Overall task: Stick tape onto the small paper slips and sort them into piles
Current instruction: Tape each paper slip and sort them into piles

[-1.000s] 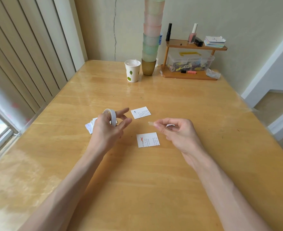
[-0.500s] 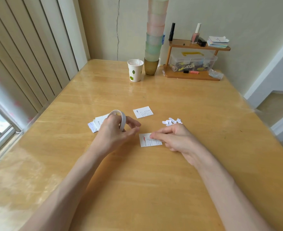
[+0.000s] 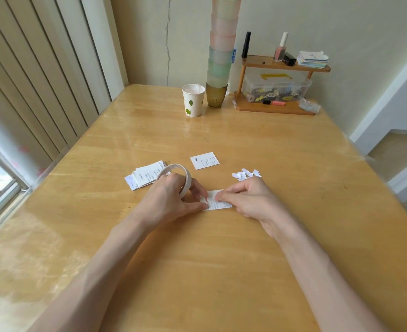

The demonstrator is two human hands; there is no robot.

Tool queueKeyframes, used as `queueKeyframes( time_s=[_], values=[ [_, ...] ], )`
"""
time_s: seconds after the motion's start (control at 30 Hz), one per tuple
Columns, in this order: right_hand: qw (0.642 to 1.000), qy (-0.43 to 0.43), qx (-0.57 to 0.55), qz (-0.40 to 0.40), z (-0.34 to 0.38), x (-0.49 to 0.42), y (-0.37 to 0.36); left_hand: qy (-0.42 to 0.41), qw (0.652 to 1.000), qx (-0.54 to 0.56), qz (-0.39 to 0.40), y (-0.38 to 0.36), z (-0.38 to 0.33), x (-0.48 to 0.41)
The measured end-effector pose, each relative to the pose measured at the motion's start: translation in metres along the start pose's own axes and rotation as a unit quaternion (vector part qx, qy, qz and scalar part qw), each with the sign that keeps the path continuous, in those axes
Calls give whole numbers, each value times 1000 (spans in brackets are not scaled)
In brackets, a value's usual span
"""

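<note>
Tape roll (image 3: 187, 181) in left grip (image 3: 170, 202)

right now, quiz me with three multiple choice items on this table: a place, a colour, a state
1. Where is the stack of slips? A) left of the tape roll B) on the shelf C) on the floor
2. The leaves on the paper cup are: A) red B) green C) blue
3. The left hand: A) lies flat and empty B) grips the tape roll C) holds a pen
1 A, it lies just left of the roll; 2 B, the printed leaves are green; 3 B, its fingers curl round the roll.
</note>
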State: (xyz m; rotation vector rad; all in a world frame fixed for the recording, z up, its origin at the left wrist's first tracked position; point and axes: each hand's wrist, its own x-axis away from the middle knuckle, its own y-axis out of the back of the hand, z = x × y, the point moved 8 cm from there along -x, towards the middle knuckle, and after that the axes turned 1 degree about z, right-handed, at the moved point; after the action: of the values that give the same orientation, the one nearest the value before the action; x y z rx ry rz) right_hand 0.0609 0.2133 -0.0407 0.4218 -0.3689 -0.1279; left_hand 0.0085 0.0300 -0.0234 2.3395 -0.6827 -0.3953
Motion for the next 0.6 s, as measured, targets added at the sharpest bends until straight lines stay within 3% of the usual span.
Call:
queueKeyframes(
  time_s=[0.27, 0.6],
  values=[
    [1000, 1, -2, -20, -1, 1, 1, -9, 1000, 2, 3, -1, 1, -1],
    [999, -8, 4, -52, -4, 0, 0, -99, 992, -71, 19, -4, -8, 1]
  ],
)
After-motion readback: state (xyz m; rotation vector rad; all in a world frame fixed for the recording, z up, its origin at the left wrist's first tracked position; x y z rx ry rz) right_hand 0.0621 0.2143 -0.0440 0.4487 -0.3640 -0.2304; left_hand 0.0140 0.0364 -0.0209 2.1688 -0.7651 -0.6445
